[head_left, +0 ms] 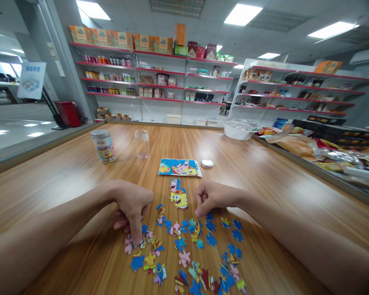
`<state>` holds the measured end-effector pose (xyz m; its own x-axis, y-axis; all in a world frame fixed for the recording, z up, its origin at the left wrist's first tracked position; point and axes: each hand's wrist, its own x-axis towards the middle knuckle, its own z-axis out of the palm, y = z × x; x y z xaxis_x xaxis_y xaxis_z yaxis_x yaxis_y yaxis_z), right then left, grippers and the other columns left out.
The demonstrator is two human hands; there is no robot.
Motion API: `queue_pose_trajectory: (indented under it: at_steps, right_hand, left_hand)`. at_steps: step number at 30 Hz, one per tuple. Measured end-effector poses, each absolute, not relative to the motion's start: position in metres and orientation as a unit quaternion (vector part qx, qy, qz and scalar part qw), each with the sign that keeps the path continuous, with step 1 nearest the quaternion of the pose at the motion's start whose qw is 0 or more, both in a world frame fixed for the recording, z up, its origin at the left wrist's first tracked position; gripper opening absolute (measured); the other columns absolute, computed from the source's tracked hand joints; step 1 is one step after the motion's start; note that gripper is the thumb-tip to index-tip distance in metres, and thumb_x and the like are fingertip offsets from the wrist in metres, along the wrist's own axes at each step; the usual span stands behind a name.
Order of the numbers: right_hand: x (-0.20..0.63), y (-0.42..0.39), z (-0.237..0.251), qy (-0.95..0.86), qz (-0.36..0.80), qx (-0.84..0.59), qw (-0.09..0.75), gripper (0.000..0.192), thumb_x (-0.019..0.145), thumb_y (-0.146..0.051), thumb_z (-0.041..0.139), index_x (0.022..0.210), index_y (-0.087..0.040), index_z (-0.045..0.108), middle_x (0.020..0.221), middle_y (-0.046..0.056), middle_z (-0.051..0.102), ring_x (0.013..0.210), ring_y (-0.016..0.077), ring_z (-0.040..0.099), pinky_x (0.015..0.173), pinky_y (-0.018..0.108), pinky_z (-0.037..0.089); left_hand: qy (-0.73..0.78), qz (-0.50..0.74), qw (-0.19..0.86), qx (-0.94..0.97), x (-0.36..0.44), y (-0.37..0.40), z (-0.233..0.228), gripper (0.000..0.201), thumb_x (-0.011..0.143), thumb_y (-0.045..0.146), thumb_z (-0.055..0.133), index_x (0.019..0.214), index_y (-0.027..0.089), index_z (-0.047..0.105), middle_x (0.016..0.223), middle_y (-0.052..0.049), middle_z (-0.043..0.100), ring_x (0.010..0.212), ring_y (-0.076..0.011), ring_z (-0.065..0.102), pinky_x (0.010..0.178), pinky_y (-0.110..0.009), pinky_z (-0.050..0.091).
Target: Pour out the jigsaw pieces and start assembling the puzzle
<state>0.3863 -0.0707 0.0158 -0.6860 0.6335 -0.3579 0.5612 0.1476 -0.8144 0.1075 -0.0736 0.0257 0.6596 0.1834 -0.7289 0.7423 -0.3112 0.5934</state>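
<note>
Several loose jigsaw pieces [184,250] lie scattered on the wooden table [264,180] in front of me. My left hand [132,209] reaches down, its fingertips touching pieces at the left of the pile. My right hand [210,197] hovers with fingers curled closed just above the pile's upper right; I see nothing in it. Between the hands sits a small joined cluster of pieces [178,196]. Beyond it lies the picture card [180,168] showing cartoon figures.
A printed tin with a lid [103,146] and a clear empty tube [142,144] stand at the back left. A round metal lid [207,163] lies right of the card. A white bowl [238,130] and snack packets [298,143] crowd the right side. Store shelves line the back.
</note>
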Motion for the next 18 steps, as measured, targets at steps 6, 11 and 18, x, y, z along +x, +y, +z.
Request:
queue_pose_trajectory:
  at_steps: [6, 11, 18]
  right_hand:
    - [0.386, -0.072, 0.017, -0.757, 0.52, -0.394, 0.037, 0.038, 0.06, -0.036, 0.085, 0.056, -0.014, 0.055, 0.048, -0.007, 0.049, 0.043, 0.0025, 0.037, 0.038, 0.017, 0.022]
    - [0.386, -0.072, 0.017, -0.751, 0.526, -0.397, 0.036, 0.038, 0.061, -0.035, 0.085, 0.056, -0.014, 0.054, 0.048, -0.007, 0.048, 0.043, 0.0025, 0.036, 0.038, 0.017, 0.021]
    - [0.385, -0.072, 0.017, -0.749, 0.524, -0.404, 0.03, 0.037, 0.059, -0.037, 0.085, 0.058, -0.014, 0.056, 0.047, -0.008, 0.048, 0.042, 0.0029, 0.036, 0.037, 0.018, 0.019]
  left_hand:
    - [0.322, -0.251, 0.533, 0.742, 0.096, -0.066, 0.031, 0.029, 0.07, 0.028, 0.079, 0.055, 0.016, 0.057, 0.042, 0.002, 0.057, 0.028, -0.0075, 0.042, 0.027, -0.013, 0.033]
    - [0.323, -0.199, 0.563, 0.735, 0.089, -0.062, 0.027, 0.03, 0.064, 0.028, 0.084, 0.062, 0.017, 0.056, 0.045, 0.005, 0.055, 0.031, -0.0071, 0.044, 0.028, -0.011, 0.034]
    - [0.349, -0.235, 0.509, 0.751, 0.095, -0.067, 0.03, 0.039, 0.06, 0.032, 0.087, 0.05, 0.017, 0.052, 0.037, 0.002, 0.052, 0.027, -0.0094, 0.041, 0.025, -0.015, 0.033]
